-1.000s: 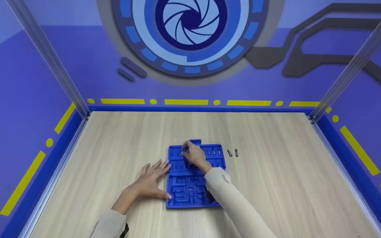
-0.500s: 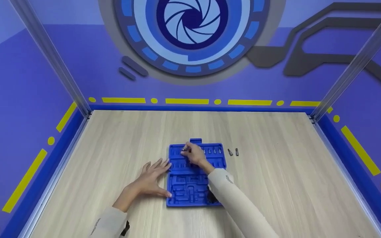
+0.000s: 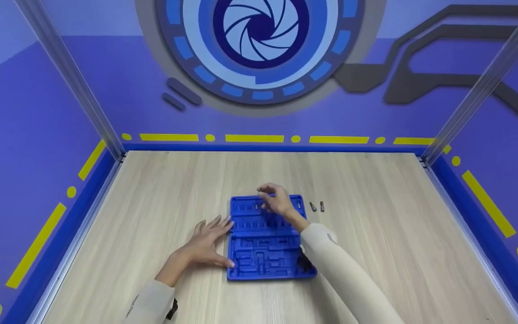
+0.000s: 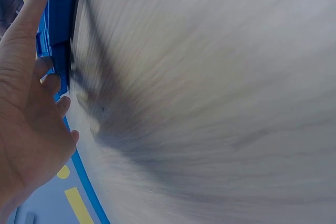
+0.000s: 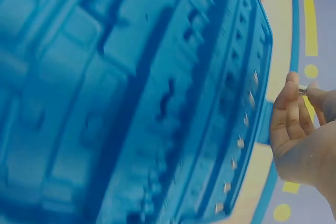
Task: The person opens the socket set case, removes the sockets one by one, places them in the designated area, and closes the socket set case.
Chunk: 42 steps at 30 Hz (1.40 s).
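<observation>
An open blue plastic bit case (image 3: 263,235) lies on the table, its moulded slots facing up. My left hand (image 3: 205,245) has its fingers spread, with fingertips and thumb touching the case's left edge. Above the far half, my right hand (image 3: 279,201) pinches a small metal screwdriver bit (image 5: 303,91) between thumb and finger, lifted off the case. Several seated bits (image 5: 251,98) form a row along the far edge in the right wrist view. In the head view the right hand hides part of that row.
Two loose bits, a left one (image 3: 313,207) and a right one (image 3: 322,206), lie on the wooden table (image 3: 376,234) just right of the case. Blue-purple panels (image 3: 259,126) and metal corner posts (image 3: 479,85) enclose the table.
My right hand has risen from the left part of the far row and shifted slightly right, with a bit showing between its fingertips. My left hand stays at the case's edge.
</observation>
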Motion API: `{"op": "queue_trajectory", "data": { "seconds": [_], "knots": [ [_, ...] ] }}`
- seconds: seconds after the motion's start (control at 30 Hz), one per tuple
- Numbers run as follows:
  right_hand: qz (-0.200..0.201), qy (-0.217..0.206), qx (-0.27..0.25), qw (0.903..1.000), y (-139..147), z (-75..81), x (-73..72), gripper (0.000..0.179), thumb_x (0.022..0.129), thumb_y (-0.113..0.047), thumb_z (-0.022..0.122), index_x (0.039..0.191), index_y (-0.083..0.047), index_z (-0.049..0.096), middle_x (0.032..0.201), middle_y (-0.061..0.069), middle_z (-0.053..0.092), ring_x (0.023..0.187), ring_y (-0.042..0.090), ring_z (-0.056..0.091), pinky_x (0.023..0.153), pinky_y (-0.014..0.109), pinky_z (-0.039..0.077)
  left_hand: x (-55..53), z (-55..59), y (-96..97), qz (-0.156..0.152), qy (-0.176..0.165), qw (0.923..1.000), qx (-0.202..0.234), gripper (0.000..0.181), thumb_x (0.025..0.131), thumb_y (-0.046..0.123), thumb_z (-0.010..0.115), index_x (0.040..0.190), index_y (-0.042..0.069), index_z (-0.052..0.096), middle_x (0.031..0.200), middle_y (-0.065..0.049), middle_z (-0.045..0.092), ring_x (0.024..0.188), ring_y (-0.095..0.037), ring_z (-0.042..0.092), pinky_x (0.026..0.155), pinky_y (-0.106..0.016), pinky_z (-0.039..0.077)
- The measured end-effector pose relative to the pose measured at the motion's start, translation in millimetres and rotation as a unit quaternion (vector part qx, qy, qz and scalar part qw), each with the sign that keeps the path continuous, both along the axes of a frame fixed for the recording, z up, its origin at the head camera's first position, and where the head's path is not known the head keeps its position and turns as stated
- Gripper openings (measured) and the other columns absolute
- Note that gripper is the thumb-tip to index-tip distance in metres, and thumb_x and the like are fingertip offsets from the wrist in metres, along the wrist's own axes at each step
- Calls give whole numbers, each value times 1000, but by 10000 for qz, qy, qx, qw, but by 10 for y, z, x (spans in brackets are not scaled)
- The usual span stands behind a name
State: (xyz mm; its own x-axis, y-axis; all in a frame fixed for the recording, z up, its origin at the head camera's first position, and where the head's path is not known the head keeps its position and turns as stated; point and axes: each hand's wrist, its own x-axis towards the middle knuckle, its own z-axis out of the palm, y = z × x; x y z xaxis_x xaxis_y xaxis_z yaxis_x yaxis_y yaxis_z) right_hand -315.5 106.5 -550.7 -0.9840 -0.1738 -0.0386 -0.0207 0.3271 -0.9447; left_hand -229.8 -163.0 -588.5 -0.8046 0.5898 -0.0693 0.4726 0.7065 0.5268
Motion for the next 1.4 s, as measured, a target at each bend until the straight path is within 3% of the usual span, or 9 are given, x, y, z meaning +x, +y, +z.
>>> {"op": "queue_trajectory", "data": {
  "seconds": [0.13,0.43,0.7,1.03,1.2,1.4],
  "knots": [
    [-71,-85,200,9997,226,76,-19,27,103,-6,58,127,4,65,107,24,68,73,31,71,54,20,50,-1,4,12,4,-34,10000,-25,122,67,62,87,160,7,31,170,-15,23,156,-49,15,122,-74,3],
    [-285,-186,595,9976,725,147,-36,34,104,-6,53,135,6,58,108,30,66,64,16,62,56,23,50,-6,-8,16,41,-27,10000,-38,123,66,64,87,160,8,30,170,-15,22,156,-48,15,122,-74,3],
    [-324,-459,619,9965,1102,137,-11,37,103,-6,52,139,5,54,108,28,66,58,6,57,43,16,38,-1,9,10,4,-82,10000,54,123,67,62,88,160,6,31,170,-15,22,156,-49,14,121,-74,3],
    [-322,-414,632,9966,1518,99,44,42,101,1,54,142,10,49,107,26,65,69,12,66,60,25,58,-10,-15,9,4,-27,10000,-46,124,66,65,86,160,8,30,170,-14,20,157,-48,14,122,-74,4],
    [-251,-472,917,9943,1687,56,111,44,103,-5,55,144,7,48,113,28,65,79,18,69,67,28,58,0,-14,3,25,-58,10000,-31,124,66,64,87,160,8,30,170,-14,20,157,-48,14,122,-74,3],
    [14,-456,1005,9939,1858,36,183,44,103,-2,53,145,9,45,116,33,63,84,19,68,65,27,55,-7,-13,0,-9,-9,10000,-32,124,66,64,87,160,7,30,170,-15,21,156,-48,15,121,-75,6]
  ]
}}
